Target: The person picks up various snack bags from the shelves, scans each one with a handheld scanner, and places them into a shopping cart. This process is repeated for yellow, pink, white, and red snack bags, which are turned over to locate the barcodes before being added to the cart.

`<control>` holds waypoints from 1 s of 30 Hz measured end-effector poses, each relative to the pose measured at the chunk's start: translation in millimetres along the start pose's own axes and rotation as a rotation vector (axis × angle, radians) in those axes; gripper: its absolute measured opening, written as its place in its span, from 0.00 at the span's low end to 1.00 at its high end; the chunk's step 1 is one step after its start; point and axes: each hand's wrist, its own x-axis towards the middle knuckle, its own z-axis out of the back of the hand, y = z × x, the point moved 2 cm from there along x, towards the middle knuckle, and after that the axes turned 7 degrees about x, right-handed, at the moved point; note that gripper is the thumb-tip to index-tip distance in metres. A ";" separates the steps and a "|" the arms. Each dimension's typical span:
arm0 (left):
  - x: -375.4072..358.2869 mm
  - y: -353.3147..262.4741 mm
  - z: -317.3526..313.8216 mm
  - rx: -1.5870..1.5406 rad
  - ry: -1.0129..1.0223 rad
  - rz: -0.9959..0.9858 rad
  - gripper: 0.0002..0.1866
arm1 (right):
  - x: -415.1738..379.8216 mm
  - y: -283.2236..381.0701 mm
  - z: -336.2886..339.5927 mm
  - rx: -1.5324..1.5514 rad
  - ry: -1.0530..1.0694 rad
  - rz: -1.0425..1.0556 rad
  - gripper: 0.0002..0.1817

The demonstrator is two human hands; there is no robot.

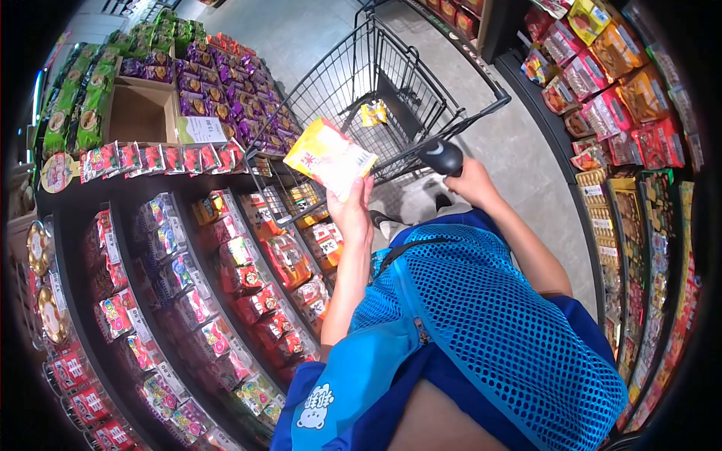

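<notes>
My left hand [350, 214] is closed on the lower edge of a yellow, red and white snack packet [325, 154], held up beside the near end of a shopping cart [353, 71]. The packet's lower part is washed out by bright light, and a barcode shows near its right edge. To the right, my right hand [472, 184] grips a black handheld barcode scanner [441, 156] with a rounded head. Its handle is mostly hidden by my fingers. Inside the wire cart lies a small yellow packet [373, 113].
Tiered shelves [124, 255] of bagged sweets run along my left. Purple snack bags [199, 79] and green bags [79, 98] stand around a cardboard box [141, 113]. More packaged snacks [602, 113] line the right-hand shelves. Grey floor [538, 180] shows between the shelves and cart.
</notes>
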 end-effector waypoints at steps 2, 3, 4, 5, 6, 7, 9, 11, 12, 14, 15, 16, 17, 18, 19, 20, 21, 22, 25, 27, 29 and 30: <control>3.4 3.5 3.6 0.018 -0.012 -0.040 0.27 | -6.1 0.9 -11.6 0.024 0.121 -0.118 0.18; 5.3 5.7 5.9 0.028 -0.019 -0.060 0.27 | -11.4 3.7 -16.4 0.095 0.179 -0.107 0.18; 7.4 8.5 8.4 0.027 -0.026 -0.075 0.27 | -19.7 22.2 -21.4 0.166 0.238 -0.094 0.18; 9.2 10.8 10.7 0.028 -0.034 -0.090 0.26 | -21.5 28.9 -29.2 0.203 0.267 -0.112 0.19; 10.2 12.2 12.8 0.028 -0.042 -0.106 0.26 | -22.5 39.4 -34.8 0.218 0.285 -0.091 0.19; 9.7 11.3 12.7 0.030 -0.050 -0.108 0.25 | -24.1 52.0 -39.1 0.233 0.304 -0.069 0.19; 8.2 8.9 12.5 0.034 -0.066 -0.116 0.25 | -26.6 70.5 -46.2 0.276 0.323 -0.021 0.18; 9.9 9.9 18.1 0.056 -0.078 -0.106 0.24 | -33.9 91.5 -47.0 0.349 0.331 -0.004 0.16; 10.8 10.7 20.5 0.066 -0.083 -0.102 0.23 | -37.4 99.2 -46.2 0.384 0.334 0.005 0.16; 10.7 11.1 22.0 0.044 -0.092 -0.112 0.23 | -39.9 102.5 -46.4 0.367 0.341 0.026 0.15; 10.7 11.3 23.1 0.033 -0.098 -0.117 0.23 | -40.7 101.7 -47.0 0.371 0.341 0.015 0.15; 10.8 11.8 24.6 0.043 -0.095 -0.116 0.22 | -41.4 100.9 -47.4 0.375 0.340 0.004 0.15; 11.0 12.8 26.4 0.054 -0.092 -0.113 0.22 | -42.5 101.1 -46.7 0.378 0.335 -0.017 0.15; 11.6 14.3 28.1 0.065 -0.087 -0.111 0.22 | -43.7 102.2 -44.8 0.380 0.328 -0.037 0.15; 12.9 16.8 30.4 0.042 -0.082 -0.049 0.23 | -44.6 102.3 -42.9 0.383 0.319 -0.057 0.15; 15.9 19.3 33.8 0.017 -0.075 0.012 0.24 | -44.5 99.8 -41.2 0.363 0.297 -0.053 0.15; 20.4 22.6 37.9 -0.008 -0.068 0.073 0.25 | -44.4 93.7 -39.5 0.342 0.274 -0.049 0.16; 27.7 31.0 46.2 -0.027 -0.050 0.143 0.24 | -44.8 84.6 -37.8 0.320 0.253 -0.045 0.16; 60.8 69.4 83.2 -0.030 -0.054 0.368 0.22 | -48.2 41.2 -29.2 0.428 0.184 0.035 0.19; 98.6 105.3 123.1 -0.020 -0.085 0.502 0.19 | -52.3 19.1 -20.6 0.317 0.074 0.029 0.19; 118.9 113.4 127.1 0.030 -0.111 0.554 0.16 | -58.4 -3.5 -10.7 0.196 -0.020 0.039 0.19; 128.4 112.0 120.6 0.028 -0.097 0.534 0.17 | -61.8 -10.0 -7.0 0.186 -0.058 0.024 0.18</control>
